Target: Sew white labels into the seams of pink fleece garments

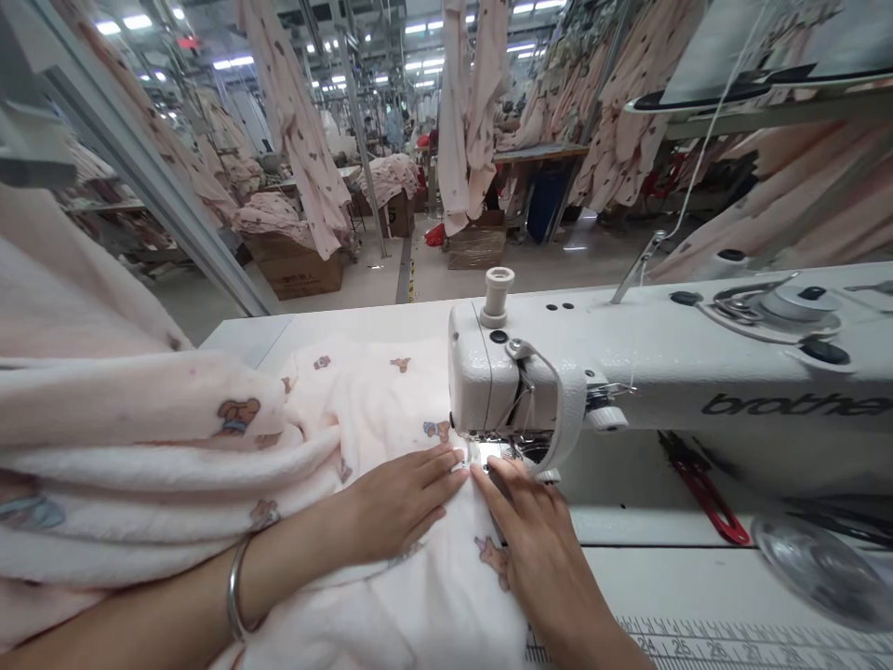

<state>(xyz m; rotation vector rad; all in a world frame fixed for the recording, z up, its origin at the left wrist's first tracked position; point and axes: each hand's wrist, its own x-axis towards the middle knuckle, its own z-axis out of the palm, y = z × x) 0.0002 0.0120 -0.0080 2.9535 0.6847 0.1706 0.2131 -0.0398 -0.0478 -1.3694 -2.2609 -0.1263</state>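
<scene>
Left hand (401,502) and right hand (534,540) lie flat, fingers spread, pressing pink fleece fabric (391,409) onto worktop (698,577) just before sewing machine (628,372) needle. Fabric bunches w/ folds toward worktop's left edge.

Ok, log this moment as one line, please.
left hand: flat on pink fleece fabric | right hand: flat on fabric, fingertips by presser foot | sewing machine: fabric under its head | bangle: left wrist
</scene>
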